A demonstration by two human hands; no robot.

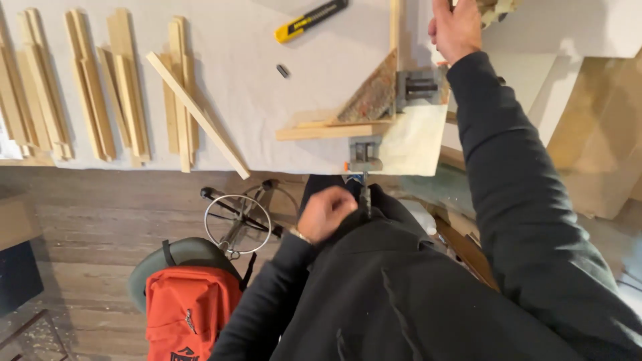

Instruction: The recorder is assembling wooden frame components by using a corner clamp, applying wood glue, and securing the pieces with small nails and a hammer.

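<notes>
White-covered worktop point(254, 100) over a plank floor. Left hand point(326, 212) curled shut on the clamp handle point(365, 198) below the worktop edge. Right hand point(456, 28) reaches up by the vertical strip point(395, 27); grip cannot be told. Corner clamp point(374, 100) pins the wood frame point(331, 131). Utility knife point(311, 20), loose wood strips point(120, 87), orange backpack point(190, 314) nearby.

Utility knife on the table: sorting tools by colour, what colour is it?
The utility knife is yellow and black, seen in the head view.
</notes>
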